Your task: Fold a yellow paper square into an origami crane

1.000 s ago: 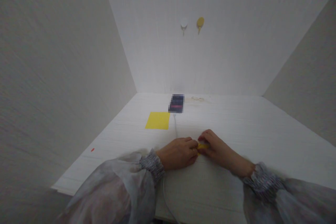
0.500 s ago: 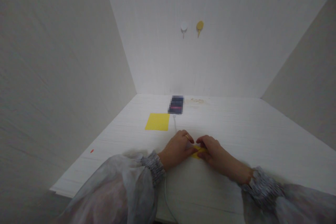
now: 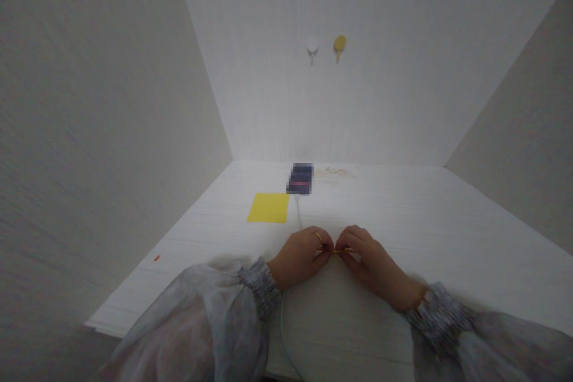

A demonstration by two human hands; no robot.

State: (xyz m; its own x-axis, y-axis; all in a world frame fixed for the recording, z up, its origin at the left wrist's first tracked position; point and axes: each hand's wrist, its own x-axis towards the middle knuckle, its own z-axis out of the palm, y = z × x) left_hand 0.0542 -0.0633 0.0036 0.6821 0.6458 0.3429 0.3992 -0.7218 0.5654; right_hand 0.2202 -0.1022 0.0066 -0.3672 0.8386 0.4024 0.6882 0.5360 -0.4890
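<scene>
Watching this up close and I'm getting a bit nervous: the left hand and the right hand are both pinching a thin yellow piece between their fingertips, right out in front of the person, and hardly any of it is showing. Whether it's touching the white tabletop or sitting just above it, I'm not managing to tell. With fingers bunching that close around something so thin, I'm thinking a slip or an uneven pull could be creasing or tearing it. Also, a pale cable is running from a dark device, passing behind the left hand and coming out below the sleeve, so a dragging cuff could be catching it and tugging the device. A flat yellow square is lying just beside that, and a red scrap is sitting well off to the left. Streaks are running across the tabletop, a brownish mark is showing near the back, and pale walls are boxing everything in. Up there, a white hook and a yellow hook are hanging side by side.
</scene>
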